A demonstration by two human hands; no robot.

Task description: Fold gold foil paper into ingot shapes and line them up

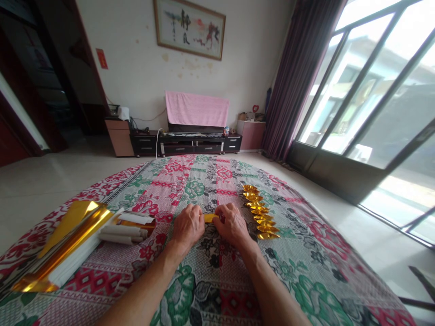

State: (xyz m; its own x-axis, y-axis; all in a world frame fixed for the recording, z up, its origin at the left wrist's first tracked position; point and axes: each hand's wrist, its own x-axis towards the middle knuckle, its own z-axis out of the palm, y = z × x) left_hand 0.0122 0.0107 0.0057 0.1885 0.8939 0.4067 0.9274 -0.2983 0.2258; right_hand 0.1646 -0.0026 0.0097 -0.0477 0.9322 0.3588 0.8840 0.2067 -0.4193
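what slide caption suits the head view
Left hand and right hand hold a gold piece beside a row of gold shapes on flowered cloth.

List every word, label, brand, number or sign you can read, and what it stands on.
"静", probably: upper large character on the framed picture.
Framed picture's remaining characters: too blurred to read.
Red paper sign: too small to read.
Gold piece being handled: no readable text.
Folded gold pieces: none readable.

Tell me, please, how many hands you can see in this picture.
2: the left hand and the right hand, on either side of a small gold piece, both gripping it over the patterned cloth.
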